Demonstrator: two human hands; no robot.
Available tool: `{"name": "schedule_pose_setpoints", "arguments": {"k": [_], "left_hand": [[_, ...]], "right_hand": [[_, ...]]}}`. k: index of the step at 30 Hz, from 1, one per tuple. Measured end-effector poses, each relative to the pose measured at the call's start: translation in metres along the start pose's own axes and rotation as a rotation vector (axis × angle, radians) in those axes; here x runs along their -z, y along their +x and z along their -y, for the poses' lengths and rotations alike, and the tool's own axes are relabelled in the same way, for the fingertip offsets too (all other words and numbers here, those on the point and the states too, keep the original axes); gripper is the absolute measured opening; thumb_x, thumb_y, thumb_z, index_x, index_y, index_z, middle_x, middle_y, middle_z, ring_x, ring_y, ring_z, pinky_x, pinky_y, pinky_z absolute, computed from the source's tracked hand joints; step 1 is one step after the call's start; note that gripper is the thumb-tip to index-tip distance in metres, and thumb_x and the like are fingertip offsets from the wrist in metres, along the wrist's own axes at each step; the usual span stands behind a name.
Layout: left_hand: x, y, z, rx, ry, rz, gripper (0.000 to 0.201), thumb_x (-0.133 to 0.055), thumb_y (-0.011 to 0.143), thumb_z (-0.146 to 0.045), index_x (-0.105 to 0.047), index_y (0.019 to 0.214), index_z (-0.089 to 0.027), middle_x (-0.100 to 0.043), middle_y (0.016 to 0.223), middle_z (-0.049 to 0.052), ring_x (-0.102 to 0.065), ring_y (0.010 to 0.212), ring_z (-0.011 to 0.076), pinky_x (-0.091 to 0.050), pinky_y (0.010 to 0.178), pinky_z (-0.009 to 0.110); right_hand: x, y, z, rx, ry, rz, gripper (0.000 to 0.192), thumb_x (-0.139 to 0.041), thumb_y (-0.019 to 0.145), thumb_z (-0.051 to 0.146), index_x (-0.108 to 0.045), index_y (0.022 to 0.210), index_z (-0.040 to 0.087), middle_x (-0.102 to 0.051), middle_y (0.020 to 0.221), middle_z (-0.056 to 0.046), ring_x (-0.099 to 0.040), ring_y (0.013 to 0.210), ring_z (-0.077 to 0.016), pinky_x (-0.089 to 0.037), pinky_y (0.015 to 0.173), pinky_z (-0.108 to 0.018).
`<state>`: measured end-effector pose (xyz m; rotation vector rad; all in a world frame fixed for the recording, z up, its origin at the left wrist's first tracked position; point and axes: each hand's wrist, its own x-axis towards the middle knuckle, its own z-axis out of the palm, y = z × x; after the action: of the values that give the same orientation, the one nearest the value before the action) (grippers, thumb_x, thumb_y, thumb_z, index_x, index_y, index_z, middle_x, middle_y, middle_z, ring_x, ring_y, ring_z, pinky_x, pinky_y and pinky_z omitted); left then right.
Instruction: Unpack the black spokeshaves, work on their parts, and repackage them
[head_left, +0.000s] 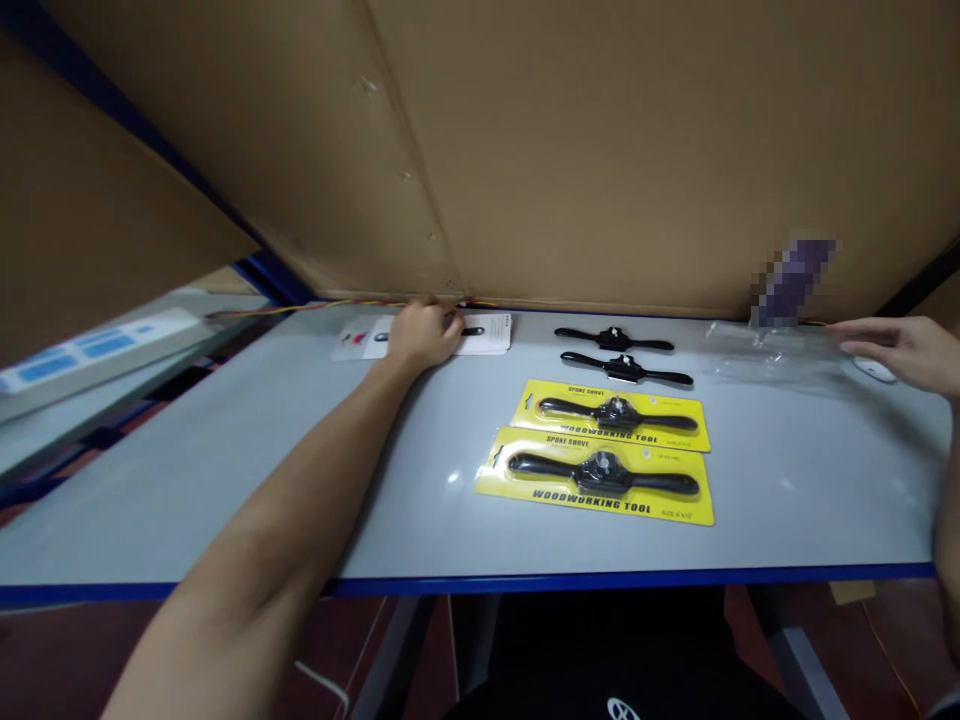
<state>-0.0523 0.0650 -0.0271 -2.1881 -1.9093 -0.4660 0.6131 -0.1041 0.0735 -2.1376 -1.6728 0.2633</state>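
Left hand lies palm down at the table's far edge, fingers curled loosely on a white card with a black tool; nothing gripped. Right hand, fingers apart, rests over a small white object beside clear plastic bags. Two yellow cards each hold a spokeshave; two loose spokeshaves lie behind, all lengthwise left to right.

My left hand covers the middle of the white card. My right hand is cut off at the frame's edge. A pixelated patch hides something behind it.
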Motion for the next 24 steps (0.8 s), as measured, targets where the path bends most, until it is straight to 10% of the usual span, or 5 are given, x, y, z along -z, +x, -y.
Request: {"name": "schedule_pose_setpoints", "arguments": {"k": [14,24], "left_hand": [[0.013,-0.006,-0.015,-0.143,-0.046,-0.123,0.050,-0.034,0.102,-0.042,-0.075,0.113,-0.016,-0.071,0.113,0.019,-0.063,0.113,0.0373,-0.046,0.096,0.048],[0.024,-0.022,-0.114,-0.627,-0.430,0.085,0.051,-0.040,0.104,-0.050,-0.074,0.121,-0.016,-0.072,0.123,0.014,-0.067,0.115,0.0307,-0.053,0.103,0.046]], "right_hand": [[-0.043,0.026,-0.008,0.112,-0.406,0.120,0.034,-0.070,0.081,0.017,-0.080,0.113,0.018,-0.081,0.113,-0.015,-0.073,0.096,-0.0279,-0.052,0.087,-0.039],[-0.061,0.008,0.030,0.287,-0.536,-0.033,0.056,-0.058,0.086,0.022,-0.067,0.141,0.013,-0.067,0.141,-0.024,-0.064,0.117,-0.0355,-0.046,0.091,-0.045]]}}
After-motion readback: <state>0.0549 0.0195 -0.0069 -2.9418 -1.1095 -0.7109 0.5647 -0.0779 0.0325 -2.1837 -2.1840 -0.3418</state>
